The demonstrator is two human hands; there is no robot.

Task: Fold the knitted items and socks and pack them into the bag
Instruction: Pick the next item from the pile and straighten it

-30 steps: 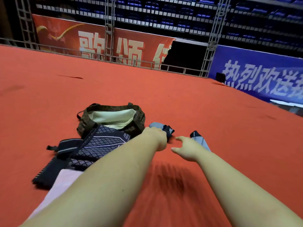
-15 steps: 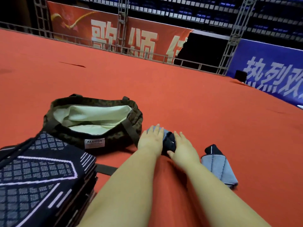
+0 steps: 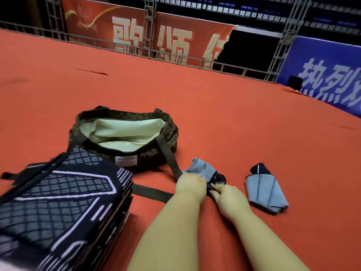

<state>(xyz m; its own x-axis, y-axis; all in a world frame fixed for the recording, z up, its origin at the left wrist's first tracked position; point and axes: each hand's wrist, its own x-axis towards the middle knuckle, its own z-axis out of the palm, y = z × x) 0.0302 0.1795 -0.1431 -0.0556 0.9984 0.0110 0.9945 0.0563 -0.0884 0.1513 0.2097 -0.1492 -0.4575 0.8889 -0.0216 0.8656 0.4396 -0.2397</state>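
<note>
"FASHION" label on bag (image 3: 125,151); "歌颂" on red banner (image 3: 148,39); "热烈" on blue banner (image 3: 322,61).

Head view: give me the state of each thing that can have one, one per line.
bag: open, light lining showing, nothing visible inside
sock in hand: partly folded, gripped by both hands
second sock: folded, lying apart on the carpet
knitted item: folded, stacked
left hand: gripping sock
right hand: pinching sock

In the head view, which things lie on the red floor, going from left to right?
Folded knitted item → bag → sock gripped by the left hand and right hand → folded sock.
</note>
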